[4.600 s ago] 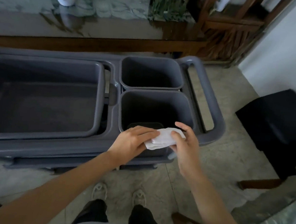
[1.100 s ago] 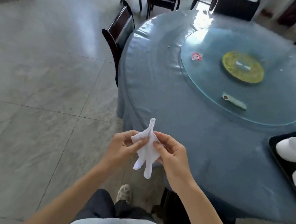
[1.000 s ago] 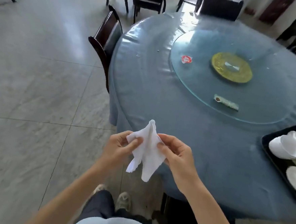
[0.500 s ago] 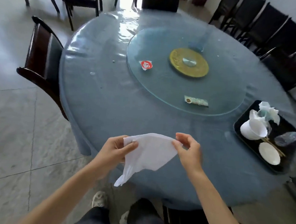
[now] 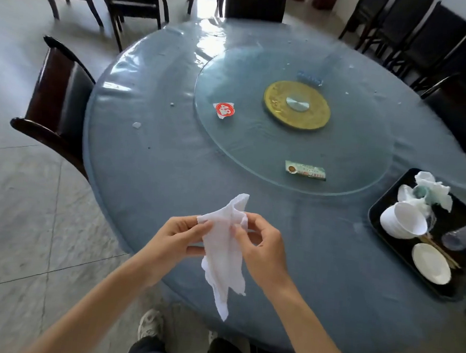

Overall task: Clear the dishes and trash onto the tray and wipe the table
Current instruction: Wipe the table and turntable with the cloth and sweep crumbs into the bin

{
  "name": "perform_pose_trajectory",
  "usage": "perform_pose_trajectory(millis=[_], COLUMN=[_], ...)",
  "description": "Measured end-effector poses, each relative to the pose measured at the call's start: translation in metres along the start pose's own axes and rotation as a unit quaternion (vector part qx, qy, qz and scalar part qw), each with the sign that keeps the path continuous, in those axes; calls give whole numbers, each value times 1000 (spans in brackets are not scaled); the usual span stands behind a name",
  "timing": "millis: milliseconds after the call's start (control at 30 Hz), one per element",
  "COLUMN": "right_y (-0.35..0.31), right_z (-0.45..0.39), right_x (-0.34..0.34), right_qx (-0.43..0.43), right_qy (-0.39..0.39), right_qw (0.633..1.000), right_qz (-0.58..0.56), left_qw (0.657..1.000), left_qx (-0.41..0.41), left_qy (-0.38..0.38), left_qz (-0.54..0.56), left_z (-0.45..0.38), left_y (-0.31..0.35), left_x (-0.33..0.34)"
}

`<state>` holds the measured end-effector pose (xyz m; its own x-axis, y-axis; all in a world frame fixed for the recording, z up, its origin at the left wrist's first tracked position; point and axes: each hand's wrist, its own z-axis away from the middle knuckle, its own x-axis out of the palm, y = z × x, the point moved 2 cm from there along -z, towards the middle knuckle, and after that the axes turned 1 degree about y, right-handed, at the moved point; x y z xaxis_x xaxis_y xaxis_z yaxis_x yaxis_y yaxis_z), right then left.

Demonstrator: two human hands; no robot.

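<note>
A white cloth [image 5: 225,254] hangs crumpled between my left hand [image 5: 177,238] and my right hand [image 5: 260,245], both pinching its top edge above the near rim of the round blue table [image 5: 149,170]. At the right edge sits a black tray [image 5: 450,288] with a white bowl [image 5: 402,220], a white saucer [image 5: 431,263], chopsticks, crumpled tissue [image 5: 432,190] and a clear wrapper. On the glass turntable [image 5: 351,157] lie a red-and-white lid [image 5: 224,110] and a green packet [image 5: 305,170]. Small crumbs [image 5: 136,125] dot the tablecloth at left.
A dark wooden chair [image 5: 58,100] stands at the table's left side. More dark chairs ring the far and right sides. A gold disc [image 5: 297,105] marks the turntable's centre. Grey tiled floor lies to the left, and my shoes show below.
I turned from the grey cart's bins to the table with the cloth. Half a second ago it was spread wide between my hands; now my hands are closer together and it hangs bunched.
</note>
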<state>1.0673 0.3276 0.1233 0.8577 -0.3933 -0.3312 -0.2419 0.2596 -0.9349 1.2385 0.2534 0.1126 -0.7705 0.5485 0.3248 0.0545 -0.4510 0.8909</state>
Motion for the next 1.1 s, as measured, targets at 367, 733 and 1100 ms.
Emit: perform_pose_trajectory(millis=[367,733,1100], right_y=[50,87,172], right_z=[-82,-132,-186], right_x=[-141,-149,-53], right_qx=[26,8,-28], right_qy=[78,-4,-143], right_qw=[996,988,900], right_qz=[31,154,411], left_qw=[954,925,764], left_qx=[37,-16,-61], left_qy=[292,372,419], left_qz=[-58,-79,-487], left_z=[33,72,-37], left_y=[-4,-50,-137], left_x=[-71,-72,-59])
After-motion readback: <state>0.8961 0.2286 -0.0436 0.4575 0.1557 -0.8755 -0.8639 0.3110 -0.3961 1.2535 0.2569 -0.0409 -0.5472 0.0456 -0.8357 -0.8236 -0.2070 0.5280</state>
